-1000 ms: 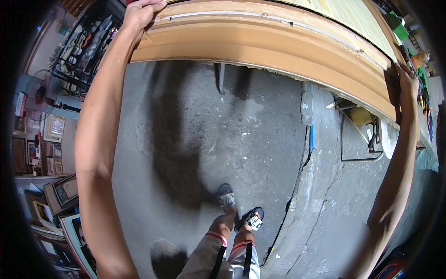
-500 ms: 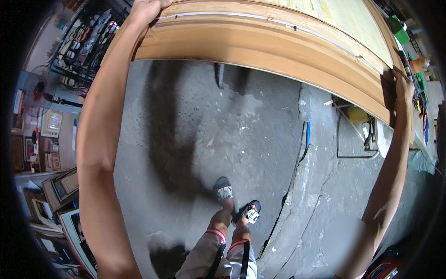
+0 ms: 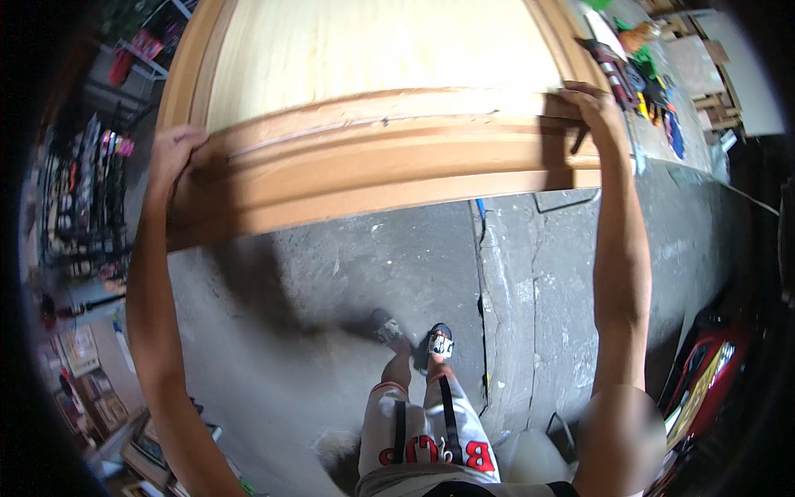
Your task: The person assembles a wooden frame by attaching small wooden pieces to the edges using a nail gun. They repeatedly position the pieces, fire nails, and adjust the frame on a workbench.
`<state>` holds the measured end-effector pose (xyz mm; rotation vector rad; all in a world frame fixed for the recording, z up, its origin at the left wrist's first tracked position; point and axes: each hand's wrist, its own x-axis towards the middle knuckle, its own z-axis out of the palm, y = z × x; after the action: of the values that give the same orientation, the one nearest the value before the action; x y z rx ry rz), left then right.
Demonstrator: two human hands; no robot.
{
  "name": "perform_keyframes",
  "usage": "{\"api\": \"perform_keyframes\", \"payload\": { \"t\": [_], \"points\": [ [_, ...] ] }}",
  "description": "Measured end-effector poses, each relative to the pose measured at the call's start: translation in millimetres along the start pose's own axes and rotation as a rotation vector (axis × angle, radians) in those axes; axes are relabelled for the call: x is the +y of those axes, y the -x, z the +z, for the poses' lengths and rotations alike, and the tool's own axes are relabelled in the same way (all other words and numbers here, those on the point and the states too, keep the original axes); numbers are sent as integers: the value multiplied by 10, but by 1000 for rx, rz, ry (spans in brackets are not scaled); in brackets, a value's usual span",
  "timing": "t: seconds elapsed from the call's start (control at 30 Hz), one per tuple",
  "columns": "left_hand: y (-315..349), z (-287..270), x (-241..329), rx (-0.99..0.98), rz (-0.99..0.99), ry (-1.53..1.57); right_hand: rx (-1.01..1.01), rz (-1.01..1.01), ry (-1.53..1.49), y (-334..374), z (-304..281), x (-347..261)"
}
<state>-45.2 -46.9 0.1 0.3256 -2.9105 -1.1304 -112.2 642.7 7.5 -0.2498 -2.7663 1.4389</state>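
A large wooden frame (image 3: pixel 373 178) with stepped orange-brown edges stretches across the upper part of the view. Inside it lies a pale wood panel (image 3: pixel 381 54), with a thin whitish strip along the near inner edge. My left hand (image 3: pixel 174 156) is closed on the frame at its near left corner, fingers over the edge. At the near right corner my right hand (image 3: pixel 593 106) also grips the frame, with its fingers on the inner ledge. The undersides of both grips are hidden. The frame's far end lies outside the view.
Grey cracked concrete floor (image 3: pixel 546 315) spreads below the frame, under my sandalled feet. Tools and cloths (image 3: pixel 654 91) lie on a surface at the right. Hanging strips (image 3: pixel 74 199) and stacked picture frames (image 3: pixel 91 373) line the left. A red object (image 3: pixel 708 385) stands at lower right.
The frame and both hands now sit lower and further left in the view, with the frame tilted the other way. More of the pale panel shows. Both hands keep their hold.
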Motion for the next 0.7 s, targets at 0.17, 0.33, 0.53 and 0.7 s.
{"api": "perform_keyframes", "payload": {
  "t": [0.17,0.33,0.53,0.7],
  "points": [
    [-140,-130,-156,-111,44,-229,-56,103,49,-46,-105,-86],
    [-262,-200,140,-278,-17,-361,-120,204,88,-220,-162,-41],
    [-243,397,1574,40,401,-1011,-221,237,45,-392,-179,51],
    [-476,2588,3365,-157,1043,-250,-356,364,164,-377,-256,27]
  ]
}}
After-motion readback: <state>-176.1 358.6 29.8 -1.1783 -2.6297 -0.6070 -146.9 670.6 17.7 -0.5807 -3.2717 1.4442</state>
